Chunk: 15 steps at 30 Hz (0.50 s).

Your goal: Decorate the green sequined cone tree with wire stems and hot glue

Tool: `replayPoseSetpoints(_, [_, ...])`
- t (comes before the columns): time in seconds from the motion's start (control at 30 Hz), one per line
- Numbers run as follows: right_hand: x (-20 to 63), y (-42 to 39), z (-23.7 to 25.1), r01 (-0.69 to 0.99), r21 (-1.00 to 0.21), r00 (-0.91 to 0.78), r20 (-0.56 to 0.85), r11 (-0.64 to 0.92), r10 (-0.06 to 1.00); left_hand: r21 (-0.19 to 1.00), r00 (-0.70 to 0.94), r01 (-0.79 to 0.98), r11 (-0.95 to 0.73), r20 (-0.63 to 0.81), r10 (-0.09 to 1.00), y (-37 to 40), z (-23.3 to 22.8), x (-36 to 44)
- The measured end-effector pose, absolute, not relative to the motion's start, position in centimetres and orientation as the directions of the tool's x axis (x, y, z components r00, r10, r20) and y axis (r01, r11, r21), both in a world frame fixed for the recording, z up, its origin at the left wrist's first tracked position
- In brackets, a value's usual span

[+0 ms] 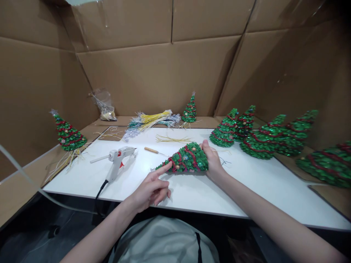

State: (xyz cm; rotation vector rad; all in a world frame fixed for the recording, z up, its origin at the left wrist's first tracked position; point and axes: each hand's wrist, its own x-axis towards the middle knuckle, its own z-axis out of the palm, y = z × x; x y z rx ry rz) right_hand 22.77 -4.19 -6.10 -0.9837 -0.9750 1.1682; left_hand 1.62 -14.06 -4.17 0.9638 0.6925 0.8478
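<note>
A small green Christmas tree (189, 159) with red garland and tiny ornaments lies on its side above the white board, its tip pointing left. My right hand (212, 159) grips it by the base, thumb on top and the other fingers hidden behind. With the index finger stretched out, my left hand (155, 188) touches the garland near the narrow end; its other fingers are loosely curled with nothing in them. Just beyond the tip lies an awl-like tool (151, 150) with a wooden handle. A white glue gun (117, 160) rests to the left.
Several decorated trees (263, 140) stand on the right, one (68, 131) at the left and another (189, 109) at the back. Bundles of yellow and white wire (155, 119) and a plastic bag (104, 106) lie along the back. Cardboard walls (153, 76) enclose the white board (219, 197).
</note>
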Motion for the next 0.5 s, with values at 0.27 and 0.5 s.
replayPoseSetpoints(0.27, [22.85, -4.00, -6.21, -0.270, -0.954, 0.123, 0.100, 0.130, 0.987, 0.887, 0.501, -0.340, 0.313, -0.111, 0.859, -14.08, -4.37, 1.49])
replayPoseSetpoints(0.5, [23.00, -3.82, -6.55, -0.260, -0.955, 0.113, 0.116, 0.142, 0.987, 0.881, 0.494, -0.359, 0.308, -0.101, 0.864, -14.07, -4.57, 1.47])
